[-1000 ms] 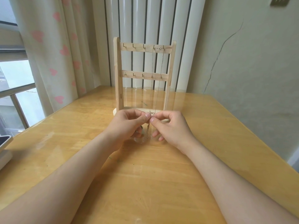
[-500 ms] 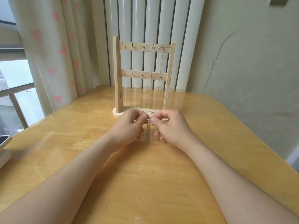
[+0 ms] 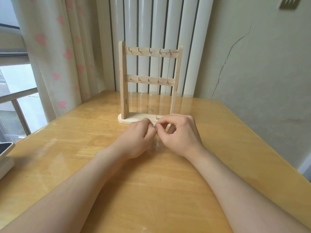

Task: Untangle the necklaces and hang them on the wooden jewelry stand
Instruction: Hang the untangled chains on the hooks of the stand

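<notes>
Silver necklace [image 3: 155, 126] pinched between fingers [image 3: 158, 126]

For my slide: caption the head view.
Both hands pinch a necklace before the stand, where one chain hangs.

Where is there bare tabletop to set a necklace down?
Free: the wooden table right of the light wooden jewelry stand, and left of it toward the heart-print curtain. Crowded: the stand's base, where both hands pinch a thin chain.
</notes>
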A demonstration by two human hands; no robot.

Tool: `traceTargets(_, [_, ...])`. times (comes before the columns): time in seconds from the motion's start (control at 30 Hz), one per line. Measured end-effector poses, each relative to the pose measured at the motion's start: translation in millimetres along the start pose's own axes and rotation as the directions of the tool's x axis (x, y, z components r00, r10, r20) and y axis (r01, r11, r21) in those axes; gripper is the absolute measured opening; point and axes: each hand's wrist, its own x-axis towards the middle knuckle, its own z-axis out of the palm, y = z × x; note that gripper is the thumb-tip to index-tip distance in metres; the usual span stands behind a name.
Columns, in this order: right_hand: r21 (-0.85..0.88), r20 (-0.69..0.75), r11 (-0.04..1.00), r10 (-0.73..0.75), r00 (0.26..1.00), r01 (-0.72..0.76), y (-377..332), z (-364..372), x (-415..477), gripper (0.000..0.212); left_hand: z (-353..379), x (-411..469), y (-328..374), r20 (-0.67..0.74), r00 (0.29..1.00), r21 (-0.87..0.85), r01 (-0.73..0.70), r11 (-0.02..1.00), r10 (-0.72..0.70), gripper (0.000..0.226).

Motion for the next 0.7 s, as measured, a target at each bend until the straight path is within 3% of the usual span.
traceTargets(0.13, [0.413, 0.018, 0.868, 0.296, 0.955, -0.277, -10.6, 0.8, 3.2, 0.011, -4.2, 0.7, 9.3, 0.02, 0.999, -0.339, 0.038, 0.94, -0.033, 0.036])
traceTargets(0.2, [0.483, 0.038, 0.811, 0.359, 0.933, -0.331, -9.5, -0.1, 4.3, 0.011, -6.0, 1.6, 10.6, 0.07, 0.997, -0.502, 0.061, 0.863, -0.03, 0.035])
traceTargets(0.4, [0.41, 0.065, 0.833, 0.381, 0.922, -0.373, -3.1, 2.5, 2.5, 0.014, -8.7, 3.4, 8.5, 0.15, 0.985, -0.634, 0.166, 0.755, -0.091, 0.027])
traceTargets(0.53, [0.29, 0.061, 0.905, 0.307, 0.95, -0.311, -3.0, 6.3, -0.5, 0.009, -10.4, 2.7, 10.1, 0.17, 0.974, -0.634, 0.225, 0.739, -0.151, 0.024])
traceTargets(0.7, [0.215, 0.081, 0.952, 0.205, 0.975, -0.218, -7.2, 5.3, -5.3, 0.019, -9.0, 1.0, 12.0, 0.156, 0.976, -0.6, 0.217, 0.77, -0.154, 0.028])
